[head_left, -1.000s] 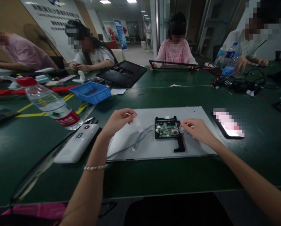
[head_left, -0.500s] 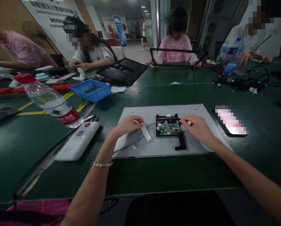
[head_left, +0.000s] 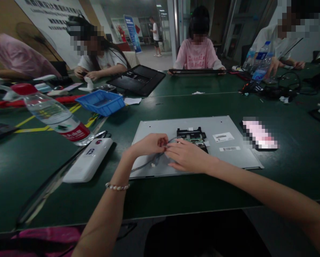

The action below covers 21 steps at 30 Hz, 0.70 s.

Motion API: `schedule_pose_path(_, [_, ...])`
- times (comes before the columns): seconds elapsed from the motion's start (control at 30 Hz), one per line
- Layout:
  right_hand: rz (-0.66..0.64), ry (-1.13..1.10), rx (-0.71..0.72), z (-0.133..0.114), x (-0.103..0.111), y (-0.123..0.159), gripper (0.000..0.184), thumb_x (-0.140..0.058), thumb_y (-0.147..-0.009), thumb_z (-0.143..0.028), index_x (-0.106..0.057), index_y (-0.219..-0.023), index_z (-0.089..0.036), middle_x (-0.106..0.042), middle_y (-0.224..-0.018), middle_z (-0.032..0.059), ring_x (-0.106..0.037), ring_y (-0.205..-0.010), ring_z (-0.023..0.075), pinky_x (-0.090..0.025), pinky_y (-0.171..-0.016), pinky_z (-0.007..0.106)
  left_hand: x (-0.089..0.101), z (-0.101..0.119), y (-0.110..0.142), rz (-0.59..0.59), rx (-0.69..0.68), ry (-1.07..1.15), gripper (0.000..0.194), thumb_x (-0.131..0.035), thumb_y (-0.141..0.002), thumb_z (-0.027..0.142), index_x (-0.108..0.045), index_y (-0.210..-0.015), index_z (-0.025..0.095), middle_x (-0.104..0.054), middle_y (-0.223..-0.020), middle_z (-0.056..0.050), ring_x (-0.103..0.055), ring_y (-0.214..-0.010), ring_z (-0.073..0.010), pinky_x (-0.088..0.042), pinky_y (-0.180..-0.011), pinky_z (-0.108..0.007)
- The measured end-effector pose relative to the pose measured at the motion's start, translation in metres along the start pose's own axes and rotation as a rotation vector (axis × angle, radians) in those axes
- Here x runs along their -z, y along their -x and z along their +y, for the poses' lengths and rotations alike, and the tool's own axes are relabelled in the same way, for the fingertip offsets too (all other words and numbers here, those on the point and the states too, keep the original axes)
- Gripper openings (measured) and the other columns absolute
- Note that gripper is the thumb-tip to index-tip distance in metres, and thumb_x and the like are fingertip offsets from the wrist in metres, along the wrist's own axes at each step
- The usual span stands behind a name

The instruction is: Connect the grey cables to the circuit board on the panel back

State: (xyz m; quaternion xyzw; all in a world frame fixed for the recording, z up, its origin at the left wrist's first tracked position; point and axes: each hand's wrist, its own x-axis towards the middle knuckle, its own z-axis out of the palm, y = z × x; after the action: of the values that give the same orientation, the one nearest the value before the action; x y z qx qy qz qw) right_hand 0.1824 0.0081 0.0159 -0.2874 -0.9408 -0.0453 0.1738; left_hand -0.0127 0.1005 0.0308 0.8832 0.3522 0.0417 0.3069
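My left hand (head_left: 160,143) is closed in a pinch left of a small circuit board (head_left: 194,141) in a black bracket (head_left: 189,133). The white strip seen in its fingers earlier is now covered. My right hand (head_left: 188,155) reaches across the front of the bracket, palm down, fingers stretched toward my left fingertips and thumb apart. It hides much of the board. Grey cables (head_left: 144,165) run beneath my left hand. All this lies on a flat grey metal panel (head_left: 240,160), where two labels show right of the bracket.
A white power bank (head_left: 89,160) and a tilted water bottle (head_left: 60,119) are on my left, with a blue bin (head_left: 101,102) behind. A phone (head_left: 259,134) lies right of the panel. People sit across the green table (head_left: 203,200).
My right hand has moved left from the bracket's right edge to my left fingertips, covering the white strip. The person opposite has lowered the black frame.
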Motion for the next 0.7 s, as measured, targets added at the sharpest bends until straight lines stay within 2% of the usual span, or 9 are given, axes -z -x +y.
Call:
schedule_pose_path(0.2, [-0.02,0.059,0.018,-0.004,-0.012,-0.001,0.043,-0.039,-0.096,-0.039,-0.061,-0.112,-0.006,-0.066,-0.112,0.0142,-0.058,-0.108,0.0208,-0.031,-0.106,0.04,-0.003,-0.009,-0.001,0.01,0.084,-0.005,0.029,-0.061,-0.066,0.031,-0.057,-0.091,0.015,-0.057,-0.07,0.001,-0.054,-0.066,-0.0139,-0.039,-0.06,-0.024])
schedule_pose_path(0.4, [-0.066,0.056,0.026,-0.008,-0.016,0.002,0.04,-0.04,-0.095,-0.038,-0.062,-0.109,-0.007,-0.067,-0.111,0.0143,-0.059,-0.105,0.0212,-0.031,-0.105,0.04,-0.004,-0.014,-0.003,0.017,0.031,0.019,0.023,-0.058,-0.074,0.035,-0.057,-0.087,0.016,-0.058,-0.071,0.0,-0.054,-0.067,-0.0138,-0.04,-0.062,-0.024])
schedule_pose_path(0.7, [-0.101,0.134,0.049,-0.026,-0.007,0.008,0.065,-0.032,-0.092,-0.056,-0.054,-0.12,-0.002,-0.062,-0.116,0.0228,-0.056,-0.11,0.0288,-0.031,-0.105,0.042,-0.002,-0.027,-0.006,0.035,-0.017,0.039,0.017,-0.051,-0.079,0.029,-0.059,-0.086,0.016,-0.061,-0.075,-0.001,-0.055,-0.069,-0.0135,-0.042,-0.066,-0.025])
